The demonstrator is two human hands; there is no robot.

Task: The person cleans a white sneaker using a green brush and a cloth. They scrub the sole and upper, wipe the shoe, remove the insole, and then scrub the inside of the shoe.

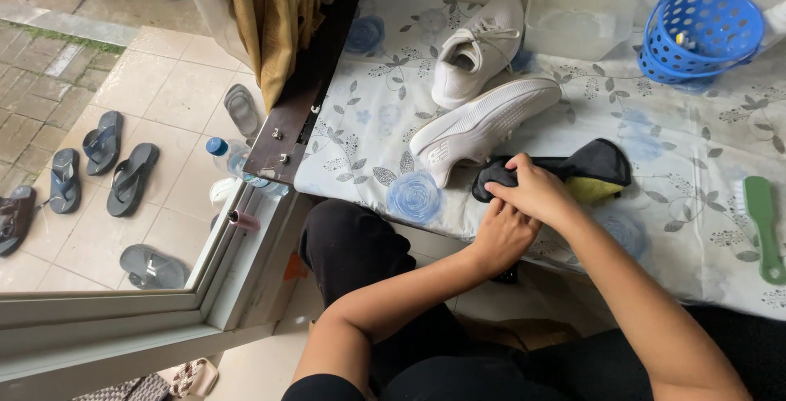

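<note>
My right hand (536, 192) grips a black and yellow cloth (594, 170) lying on a floral sheet (385, 131) that covers a low table. My left hand (501, 236) sits just under the right one, touching it and the cloth's near end. Two white sneakers rest beyond the cloth: one on its side with the sole showing (483, 123), the other (475, 45) upright behind it.
A blue perforated basket (700, 33) and a clear plastic tub (577, 20) stand at the back right. A green brush (763, 225) lies at the right edge. Sandals (123, 176) and a water bottle (233, 159) lie on the tiles outside a sliding door at left.
</note>
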